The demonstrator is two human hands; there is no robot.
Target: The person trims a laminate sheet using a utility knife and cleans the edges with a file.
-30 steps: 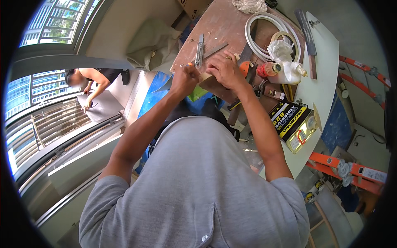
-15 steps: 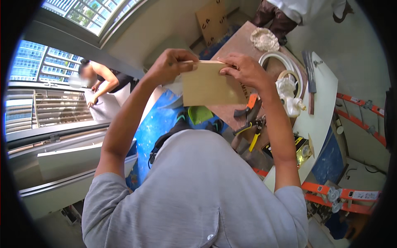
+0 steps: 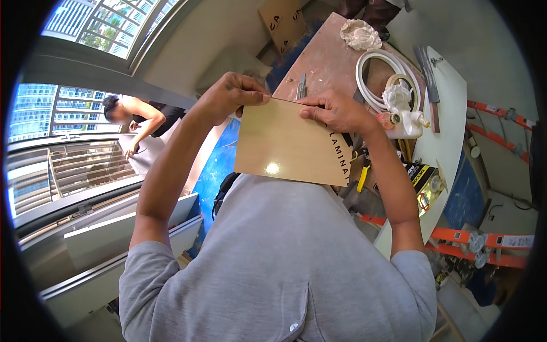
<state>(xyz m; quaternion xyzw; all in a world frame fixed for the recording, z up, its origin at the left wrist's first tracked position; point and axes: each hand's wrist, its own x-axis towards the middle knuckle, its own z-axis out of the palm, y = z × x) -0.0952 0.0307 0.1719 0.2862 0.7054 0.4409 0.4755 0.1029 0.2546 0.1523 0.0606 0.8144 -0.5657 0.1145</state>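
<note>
In front of my chest hangs a thin tan laminate sheet (image 3: 273,139), its glossy face toward me and dark printing along its right side. My left hand (image 3: 235,97) pinches the far edge near its left corner. Farther right on the same edge, my right hand (image 3: 337,111) grips it between thumb and fingers. Just beyond the sheet a utility knife (image 3: 301,86) lies on the brown worktable (image 3: 319,54). The sheet hides part of the table and my feet.
A white coil of strip (image 3: 360,74), a crumpled wad (image 3: 360,35), a white bottle (image 3: 411,126) and yellow-handled pliers (image 3: 363,178) lie to the right. A long white panel (image 3: 453,114) and orange ladders (image 3: 484,237) stand beyond. Another person (image 3: 149,117) bends over a board at left.
The sheet has tilted to show more of its face, and its lower edge is nearer my body. A utility knife now shows on the table. My view has shifted slightly.
</note>
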